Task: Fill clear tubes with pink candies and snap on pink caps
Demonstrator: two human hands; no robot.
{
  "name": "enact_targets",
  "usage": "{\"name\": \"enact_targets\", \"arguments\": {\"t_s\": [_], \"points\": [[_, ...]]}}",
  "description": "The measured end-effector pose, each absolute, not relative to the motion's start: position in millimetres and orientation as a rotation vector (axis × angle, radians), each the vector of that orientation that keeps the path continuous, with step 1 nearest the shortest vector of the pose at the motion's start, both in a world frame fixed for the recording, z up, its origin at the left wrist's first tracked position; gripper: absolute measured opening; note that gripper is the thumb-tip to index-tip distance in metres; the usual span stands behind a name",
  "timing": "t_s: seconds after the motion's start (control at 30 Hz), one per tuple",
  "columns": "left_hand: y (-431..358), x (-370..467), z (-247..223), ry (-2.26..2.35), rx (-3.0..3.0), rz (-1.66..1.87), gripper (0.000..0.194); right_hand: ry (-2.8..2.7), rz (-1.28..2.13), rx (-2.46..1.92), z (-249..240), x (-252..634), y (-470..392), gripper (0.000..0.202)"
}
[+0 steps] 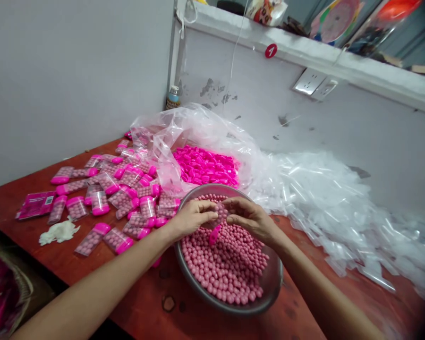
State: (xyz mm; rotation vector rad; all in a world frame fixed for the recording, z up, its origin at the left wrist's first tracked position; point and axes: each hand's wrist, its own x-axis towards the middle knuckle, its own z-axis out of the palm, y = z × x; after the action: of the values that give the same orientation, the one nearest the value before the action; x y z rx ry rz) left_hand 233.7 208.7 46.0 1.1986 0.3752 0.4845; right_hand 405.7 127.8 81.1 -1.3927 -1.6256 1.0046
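Observation:
Over the metal bowl, my left hand pinches a small clear plastic container with pink balls in it. From the other side, the curved fingers and thumb of my right hand close on the same container. A bright pink cap shows just below it; whether it is attached or lies on the balls, I cannot tell. Many loose pink balls fill the bowl beneath both hands.
Left of the bowl lie several filled containers with pink caps, a pink packet and white crumpled matter. Behind stands a plastic bag of pink caps. Clear empty containers heap to the right on the red table.

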Motion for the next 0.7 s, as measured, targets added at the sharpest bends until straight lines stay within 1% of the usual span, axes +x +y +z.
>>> {"name": "enact_targets", "arguments": {"t_s": [0.07, 0.17, 0.27, 0.4, 0.6, 0.7], "points": [[206.3, 232.9, 46.0, 0.340, 1.213, 0.462, 0.016, -1.725, 0.934, -1.451, 82.2, 407.6, 124.7, 0.030], [204.2, 231.9, 45.4, 0.324, 1.245, 0.451, 0.019, -1.807, 0.897, -1.521, 84.9, 407.4, 121.4, 0.026], [203.6, 232.0, 43.0, 0.350, 1.274, 0.458, 0.022, -1.806, 0.963, -1.535, 87.1, 405.5, 119.1, 0.021], [204.1, 232.9, 38.5, 0.385, 1.273, 0.466, 0.024, -1.716, 1.105, -1.474, 86.3, 403.5, 118.5, 0.021], [205.7, 232.0, 39.1, 0.380, 1.293, 0.509, 0.026, -1.745, 1.047, -1.520, 84.7, 399.1, 121.2, 0.019], [206.6, 232.6, 39.0, 0.410, 1.257, 0.531, 0.026, -1.665, 1.105, -1.519, 83.9, 398.8, 122.4, 0.017]]}}
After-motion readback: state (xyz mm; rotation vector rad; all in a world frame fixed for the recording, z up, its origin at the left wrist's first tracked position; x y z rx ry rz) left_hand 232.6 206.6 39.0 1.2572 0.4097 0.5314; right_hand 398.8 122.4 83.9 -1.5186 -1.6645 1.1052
